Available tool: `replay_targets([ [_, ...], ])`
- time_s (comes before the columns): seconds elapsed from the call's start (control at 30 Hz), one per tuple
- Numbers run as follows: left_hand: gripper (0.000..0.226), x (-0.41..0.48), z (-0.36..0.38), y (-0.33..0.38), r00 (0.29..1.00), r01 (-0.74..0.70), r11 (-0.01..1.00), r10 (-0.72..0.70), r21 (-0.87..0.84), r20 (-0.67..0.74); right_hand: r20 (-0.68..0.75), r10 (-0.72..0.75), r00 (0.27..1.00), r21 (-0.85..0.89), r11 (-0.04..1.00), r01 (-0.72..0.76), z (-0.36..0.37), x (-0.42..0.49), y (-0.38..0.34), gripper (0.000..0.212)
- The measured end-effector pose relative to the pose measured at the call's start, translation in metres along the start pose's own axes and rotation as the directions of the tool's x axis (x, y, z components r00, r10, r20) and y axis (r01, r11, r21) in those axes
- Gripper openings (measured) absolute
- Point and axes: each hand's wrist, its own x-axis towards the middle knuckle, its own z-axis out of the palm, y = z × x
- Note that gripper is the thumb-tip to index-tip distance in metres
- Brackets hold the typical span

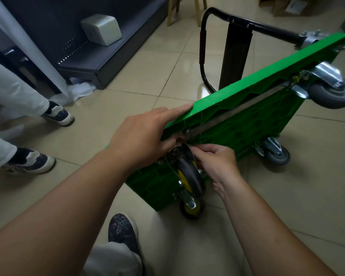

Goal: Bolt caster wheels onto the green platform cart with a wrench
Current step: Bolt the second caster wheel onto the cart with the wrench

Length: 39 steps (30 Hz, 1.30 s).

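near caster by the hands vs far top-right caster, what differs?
Tyre: near caster black with yellow hub, far caster grey. Contact: right hand pinches at the near caster's bracket; far caster untouched. Place: far caster at the handle end, near caster at the opposite end. Both have silver brackets on the green cart's underside.

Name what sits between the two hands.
In the head view, the black caster wheel and its metal bracket sit between left hand and right hand.
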Motion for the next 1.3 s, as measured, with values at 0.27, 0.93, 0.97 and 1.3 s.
replay_targets([
  [0.27, 0.07, 0.0, 0.001, 0.0, 1.0, 0.0, 1.0, 0.0, 0.001, -0.005, -0.03, -0.063, 0.998, -0.131, 0.99, 0.059, 0.0, 0.004, -0.004, 0.025],
  [0.93, 0.072, 0.001, 0.001, -0.001, 1.0, -0.001, 1.0, 0.001, 0.005, -0.002, -0.006, -0.011, 1.0, 0.034, 0.999, 0.011, 0.002, 0.003, 0.001, 0.018],
  [0.97, 0.072, 0.001, 0.001, -0.001, 1.0, -0.002, 1.0, 0.002, 0.003, -0.004, 0.001, -0.004, 1.0, 0.043, 0.999, 0.004, 0.002, 0.003, 0.001, 0.017],
  [1.3, 0.072, 0.001, 0.001, -0.001, 1.0, -0.004, 1.0, 0.004, 0.0, -0.015, -0.007, 0.044, 0.999, 0.099, 0.994, -0.043, 0.006, 0.001, 0.006, 0.017],
])
